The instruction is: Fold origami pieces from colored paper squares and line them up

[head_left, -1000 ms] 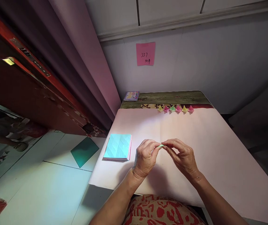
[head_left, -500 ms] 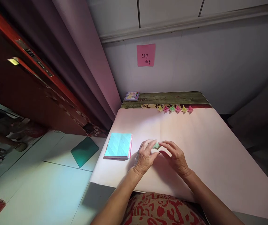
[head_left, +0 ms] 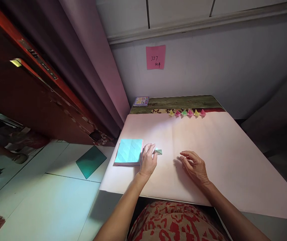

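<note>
A small green folded paper piece [head_left: 159, 152] lies on the pink table cover [head_left: 216, 140]. My left hand [head_left: 148, 159] has its thumb and fingertips closed on the piece's left edge, right beside a stack of light blue square paper [head_left: 129, 151]. My right hand [head_left: 194, 164] rests on the cover a little to the right, fingers loosely spread, holding nothing.
A row of several small folded pieces in yellow, pink and green [head_left: 186, 113] stands at the cover's far edge. A small colourful paper pack [head_left: 140, 100] lies at the far left corner. On the floor to the left is a green sheet [head_left: 90, 161]. A pink note [head_left: 155, 57] hangs on the wall.
Both hands held the green piece together in front of me. The right hand let go and settled on the table, while the left hand carried the piece leftward toward the blue stack.
</note>
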A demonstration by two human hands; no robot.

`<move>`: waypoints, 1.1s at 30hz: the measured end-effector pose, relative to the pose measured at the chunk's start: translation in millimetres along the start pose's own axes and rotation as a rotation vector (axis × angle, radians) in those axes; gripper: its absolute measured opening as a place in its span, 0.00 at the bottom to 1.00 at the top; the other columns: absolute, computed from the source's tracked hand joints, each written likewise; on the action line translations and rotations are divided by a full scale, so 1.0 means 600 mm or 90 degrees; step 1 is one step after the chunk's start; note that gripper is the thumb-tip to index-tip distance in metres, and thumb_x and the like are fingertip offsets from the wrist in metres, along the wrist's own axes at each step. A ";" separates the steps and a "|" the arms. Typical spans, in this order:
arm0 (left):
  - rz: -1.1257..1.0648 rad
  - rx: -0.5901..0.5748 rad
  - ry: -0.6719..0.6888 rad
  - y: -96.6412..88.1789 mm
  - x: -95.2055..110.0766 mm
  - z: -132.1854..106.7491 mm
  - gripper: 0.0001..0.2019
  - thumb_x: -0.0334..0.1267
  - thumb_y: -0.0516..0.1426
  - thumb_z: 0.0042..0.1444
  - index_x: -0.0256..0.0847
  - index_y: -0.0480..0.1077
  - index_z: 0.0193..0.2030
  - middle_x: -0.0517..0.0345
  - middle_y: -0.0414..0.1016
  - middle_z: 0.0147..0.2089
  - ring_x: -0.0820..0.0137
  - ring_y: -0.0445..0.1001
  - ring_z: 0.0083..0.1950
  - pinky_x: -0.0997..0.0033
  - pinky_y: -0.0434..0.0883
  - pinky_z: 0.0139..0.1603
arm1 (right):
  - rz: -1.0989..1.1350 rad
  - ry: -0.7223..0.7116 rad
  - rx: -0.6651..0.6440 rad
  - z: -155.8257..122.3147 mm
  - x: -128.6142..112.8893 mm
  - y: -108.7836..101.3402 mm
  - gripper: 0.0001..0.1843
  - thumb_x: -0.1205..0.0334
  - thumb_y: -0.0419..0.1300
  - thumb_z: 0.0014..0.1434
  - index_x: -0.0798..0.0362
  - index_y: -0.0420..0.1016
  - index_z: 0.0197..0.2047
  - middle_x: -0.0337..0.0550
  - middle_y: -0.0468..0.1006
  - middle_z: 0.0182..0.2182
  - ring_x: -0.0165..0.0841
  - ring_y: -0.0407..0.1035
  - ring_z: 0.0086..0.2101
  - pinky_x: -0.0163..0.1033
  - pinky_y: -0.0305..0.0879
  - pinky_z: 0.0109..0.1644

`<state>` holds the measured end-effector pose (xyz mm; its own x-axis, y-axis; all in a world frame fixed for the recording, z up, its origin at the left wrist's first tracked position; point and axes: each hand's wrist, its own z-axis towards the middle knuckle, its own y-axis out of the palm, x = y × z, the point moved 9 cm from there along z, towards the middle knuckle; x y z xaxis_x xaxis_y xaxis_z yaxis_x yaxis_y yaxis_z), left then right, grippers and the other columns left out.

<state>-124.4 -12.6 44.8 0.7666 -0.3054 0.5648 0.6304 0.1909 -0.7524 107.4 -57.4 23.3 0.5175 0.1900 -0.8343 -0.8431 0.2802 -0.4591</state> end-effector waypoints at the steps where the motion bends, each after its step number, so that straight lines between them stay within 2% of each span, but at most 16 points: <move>1: 0.009 -0.014 0.001 0.009 -0.002 0.006 0.20 0.26 0.55 0.57 0.44 0.70 0.56 0.47 0.69 0.58 0.60 0.69 0.60 0.56 0.69 0.59 | 0.016 0.017 0.001 -0.005 0.006 0.005 0.13 0.52 0.58 0.63 0.49 0.80 0.41 0.47 0.80 0.42 0.38 0.75 0.40 0.46 0.74 0.45; 4: 0.019 -0.051 0.009 0.034 -0.007 0.018 0.15 0.23 0.57 0.53 0.44 0.76 0.45 0.49 0.70 0.58 0.61 0.70 0.57 0.58 0.70 0.57 | 0.038 0.044 0.011 -0.018 0.022 0.011 0.14 0.51 0.58 0.62 0.50 0.80 0.40 0.47 0.80 0.41 0.39 0.74 0.41 0.48 0.72 0.48; 7: 0.007 -0.036 0.019 0.039 -0.002 0.013 0.09 0.25 0.57 0.56 0.43 0.76 0.36 0.51 0.73 0.53 0.62 0.70 0.56 0.59 0.71 0.56 | 0.048 0.053 0.017 -0.026 0.032 0.009 0.14 0.50 0.59 0.62 0.50 0.80 0.40 0.48 0.80 0.41 0.40 0.74 0.42 0.49 0.70 0.50; 10: -0.028 -0.013 0.062 0.033 0.015 -0.016 0.10 0.29 0.60 0.57 0.46 0.77 0.43 0.52 0.72 0.57 0.63 0.70 0.56 0.58 0.70 0.58 | 0.053 0.055 0.023 -0.029 0.033 0.004 0.15 0.49 0.59 0.61 0.50 0.80 0.40 0.48 0.80 0.41 0.40 0.74 0.41 0.49 0.70 0.50; 12: -0.049 -0.048 0.097 0.036 0.026 -0.043 0.14 0.34 0.64 0.54 0.50 0.76 0.47 0.53 0.69 0.61 0.61 0.70 0.57 0.56 0.70 0.59 | 0.051 0.054 0.024 -0.031 0.030 0.003 0.15 0.48 0.59 0.60 0.50 0.80 0.40 0.47 0.81 0.41 0.40 0.74 0.40 0.48 0.71 0.48; 15: -0.109 -0.044 0.054 0.023 0.010 -0.070 0.16 0.37 0.66 0.51 0.50 0.76 0.48 0.52 0.70 0.60 0.62 0.72 0.54 0.58 0.74 0.54 | 0.051 0.072 0.020 -0.031 0.029 0.006 0.17 0.47 0.59 0.60 0.51 0.80 0.41 0.48 0.81 0.40 0.39 0.74 0.37 0.46 0.71 0.43; 19: -0.165 0.013 -0.021 -0.008 -0.019 -0.062 0.13 0.33 0.60 0.56 0.44 0.75 0.49 0.52 0.74 0.50 0.69 0.74 0.42 0.68 0.76 0.41 | 0.045 0.079 -0.015 -0.019 0.023 0.030 0.17 0.48 0.59 0.60 0.51 0.80 0.42 0.46 0.81 0.36 0.36 0.73 0.31 0.42 0.70 0.36; 23: -0.154 -0.013 -0.001 -0.005 -0.008 -0.037 0.08 0.30 0.60 0.56 0.41 0.76 0.42 0.56 0.75 0.40 0.74 0.71 0.33 0.72 0.71 0.38 | 0.023 0.024 -0.077 0.006 -0.002 0.073 0.13 0.52 0.60 0.60 0.49 0.81 0.41 0.43 0.81 0.35 0.32 0.71 0.27 0.39 0.68 0.33; 28: -0.121 -0.058 -0.005 0.030 0.003 -0.037 0.02 0.31 0.60 0.57 0.40 0.75 0.35 0.59 0.74 0.35 0.74 0.69 0.32 0.72 0.68 0.38 | -0.069 -0.038 -0.133 0.023 -0.022 0.118 0.10 0.56 0.60 0.60 0.46 0.82 0.41 0.42 0.80 0.36 0.31 0.70 0.27 0.38 0.65 0.34; 33: -0.119 -0.054 -0.027 0.032 -0.007 -0.048 0.04 0.33 0.58 0.59 0.41 0.74 0.34 0.59 0.74 0.35 0.72 0.71 0.36 0.73 0.67 0.39 | -0.113 -0.042 -0.145 0.021 -0.017 0.125 0.08 0.56 0.60 0.60 0.46 0.82 0.36 0.41 0.79 0.35 0.32 0.71 0.30 0.37 0.63 0.34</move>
<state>-119.1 -34.4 18.5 0.6432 -0.2881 0.7095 0.7507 0.0543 -0.6584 40.8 -26.3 0.9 0.6618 0.2197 -0.7168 -0.7459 0.0968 -0.6590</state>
